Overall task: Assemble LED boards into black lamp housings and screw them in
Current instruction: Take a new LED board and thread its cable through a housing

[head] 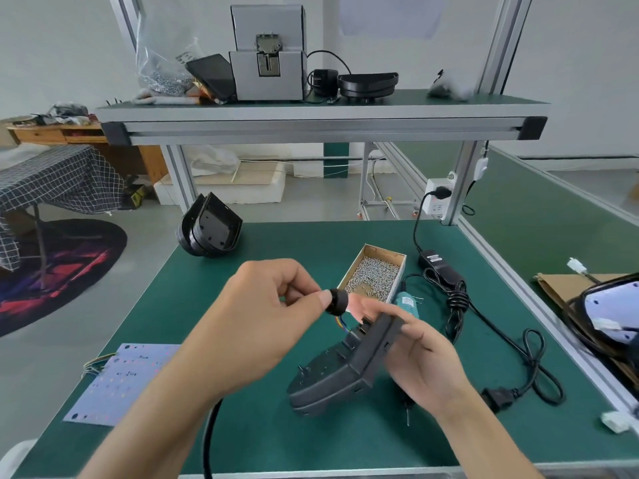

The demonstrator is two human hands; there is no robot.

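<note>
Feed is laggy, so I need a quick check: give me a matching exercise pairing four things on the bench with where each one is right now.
Things:
1. black lamp housing
2. LED board
3. box of screws
4. round black cap

Places:
A. flat on the mat, near left
B. pinched by the left hand
C. held tilted by the right hand
D. on the mat beyond the hands

Pairs: 1-C, 2-A, 3-D, 4-B

Both forearms bare, no sleeves; left hand [262,316], right hand [425,361] ungloved.
</note>
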